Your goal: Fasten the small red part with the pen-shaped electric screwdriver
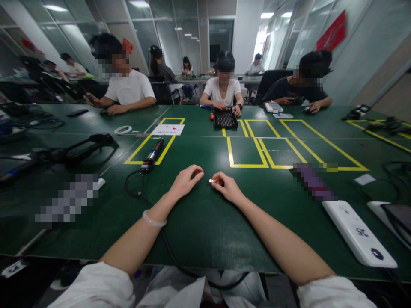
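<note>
My right hand (226,186) rests on the green table (205,222) and pinches a tiny shiny part (211,181) between its fingertips. My left hand (186,179) lies just left of it, fingers curled with the fingertips pressed together; whether they hold anything is hidden. A pale bangle (154,220) circles my left wrist. An electric screwdriver (153,153) with a black cable (133,186) lies on the table, up and left of my left hand.
Yellow tape outlines (245,164) mark the tabletop. A white power strip (358,233) lies at right. Across the table, people sit; one has hands on a black tray (225,119). A white tape roll (123,129), paper sheet (168,129) and dark cables (73,149) lie left.
</note>
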`<action>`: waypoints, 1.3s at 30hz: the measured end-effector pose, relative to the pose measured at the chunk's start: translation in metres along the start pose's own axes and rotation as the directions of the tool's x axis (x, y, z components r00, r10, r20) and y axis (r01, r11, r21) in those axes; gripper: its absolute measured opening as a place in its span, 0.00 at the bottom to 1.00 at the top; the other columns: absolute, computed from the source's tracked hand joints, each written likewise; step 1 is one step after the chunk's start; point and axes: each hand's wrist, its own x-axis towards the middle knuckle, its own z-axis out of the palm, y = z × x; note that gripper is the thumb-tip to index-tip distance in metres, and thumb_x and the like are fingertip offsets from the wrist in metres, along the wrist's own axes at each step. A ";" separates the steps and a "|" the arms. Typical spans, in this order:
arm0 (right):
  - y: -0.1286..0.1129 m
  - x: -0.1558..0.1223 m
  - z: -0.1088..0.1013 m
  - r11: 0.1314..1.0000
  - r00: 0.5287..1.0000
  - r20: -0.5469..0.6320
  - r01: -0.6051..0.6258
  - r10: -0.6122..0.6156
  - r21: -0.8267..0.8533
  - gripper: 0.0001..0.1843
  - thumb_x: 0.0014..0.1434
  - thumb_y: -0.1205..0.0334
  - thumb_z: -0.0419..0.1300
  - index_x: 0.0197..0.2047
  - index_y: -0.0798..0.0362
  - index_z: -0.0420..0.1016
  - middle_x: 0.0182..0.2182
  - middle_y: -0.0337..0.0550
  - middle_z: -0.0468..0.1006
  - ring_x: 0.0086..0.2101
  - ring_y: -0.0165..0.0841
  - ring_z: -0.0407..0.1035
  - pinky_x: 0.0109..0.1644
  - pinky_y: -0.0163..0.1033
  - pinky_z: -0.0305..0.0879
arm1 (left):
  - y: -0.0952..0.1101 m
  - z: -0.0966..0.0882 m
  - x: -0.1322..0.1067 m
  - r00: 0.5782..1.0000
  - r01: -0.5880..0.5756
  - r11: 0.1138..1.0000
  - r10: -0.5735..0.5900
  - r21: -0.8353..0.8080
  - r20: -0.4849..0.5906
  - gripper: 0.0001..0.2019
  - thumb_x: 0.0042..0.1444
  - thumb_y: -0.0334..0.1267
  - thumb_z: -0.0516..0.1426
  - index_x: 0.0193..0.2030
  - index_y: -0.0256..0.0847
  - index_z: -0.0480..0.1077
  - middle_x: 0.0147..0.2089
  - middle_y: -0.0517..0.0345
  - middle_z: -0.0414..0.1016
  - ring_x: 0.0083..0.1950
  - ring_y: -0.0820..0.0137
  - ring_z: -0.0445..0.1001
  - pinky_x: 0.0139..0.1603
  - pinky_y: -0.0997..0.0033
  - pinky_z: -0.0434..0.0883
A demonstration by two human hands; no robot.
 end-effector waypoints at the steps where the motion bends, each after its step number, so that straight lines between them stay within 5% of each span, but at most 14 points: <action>1: 0.000 0.000 0.000 1.000 1.000 0.003 -0.007 0.007 -0.002 0.07 0.60 0.60 0.59 0.41 0.53 0.70 0.33 0.40 0.75 0.32 0.30 0.68 0.38 0.35 0.64 | -0.011 -0.008 0.002 0.998 0.025 0.996 -0.020 0.089 -0.060 0.15 0.63 0.48 0.50 0.48 0.42 0.69 0.46 0.52 0.74 0.49 0.62 0.72 0.52 0.62 0.67; 4: 0.001 0.000 0.000 1.000 1.000 0.011 -0.020 0.020 -0.001 0.08 0.60 0.59 0.59 0.41 0.53 0.70 0.33 0.40 0.75 0.31 0.29 0.68 0.37 0.34 0.63 | -0.056 -0.037 0.004 0.953 0.222 0.905 -0.123 0.363 -0.276 0.18 0.61 0.46 0.53 0.53 0.40 0.66 0.55 0.44 0.69 0.57 0.54 0.67 0.57 0.54 0.63; 7: 0.004 0.001 0.000 1.000 1.000 0.017 -0.021 0.021 0.000 0.08 0.59 0.60 0.59 0.41 0.53 0.70 0.33 0.40 0.76 0.31 0.29 0.68 0.38 0.34 0.64 | -0.101 -0.064 -0.002 0.852 0.484 0.756 -0.291 0.441 -0.436 0.26 0.59 0.44 0.56 0.61 0.34 0.59 0.66 0.35 0.57 0.64 0.46 0.58 0.61 0.47 0.58; 11: 0.006 0.001 0.001 1.000 0.999 0.023 -0.024 0.024 0.000 0.08 0.59 0.61 0.59 0.42 0.53 0.70 0.33 0.39 0.76 0.31 0.29 0.68 0.38 0.34 0.64 | -0.139 -0.083 -0.014 0.779 0.622 0.677 -0.481 0.395 -0.402 0.26 0.58 0.46 0.56 0.57 0.29 0.58 0.60 0.32 0.62 0.59 0.43 0.62 0.54 0.41 0.61; 18: 0.005 0.001 0.001 0.999 0.999 0.020 -0.041 0.041 -0.017 0.09 0.60 0.60 0.59 0.42 0.54 0.70 0.33 0.40 0.76 0.32 0.29 0.69 0.38 0.34 0.63 | -0.155 -0.090 -0.016 0.785 0.619 0.692 -0.523 0.371 -0.332 0.18 0.57 0.46 0.57 0.46 0.31 0.64 0.47 0.40 0.70 0.51 0.52 0.69 0.46 0.53 0.64; 28: 0.007 0.003 0.002 0.994 1.000 -0.022 0.015 -0.018 -0.111 0.06 0.59 0.61 0.60 0.39 0.53 0.71 0.31 0.38 0.71 0.30 0.28 0.64 0.36 0.33 0.60 | -0.109 -0.061 -0.006 0.790 0.600 0.567 -0.531 0.564 -0.306 0.27 0.56 0.53 0.53 0.56 0.36 0.64 0.52 0.39 0.69 0.51 0.51 0.71 0.44 0.56 0.71; 39: 0.004 0.004 0.003 0.998 0.999 -0.037 -0.005 0.003 -0.069 0.06 0.57 0.62 0.60 0.38 0.54 0.70 0.27 0.35 0.69 0.27 0.28 0.63 0.33 0.33 0.60 | -0.007 0.001 -0.008 0.951 0.273 0.731 -0.305 0.625 -0.059 0.24 0.57 0.51 0.53 0.55 0.37 0.63 0.50 0.44 0.69 0.49 0.57 0.71 0.43 0.62 0.70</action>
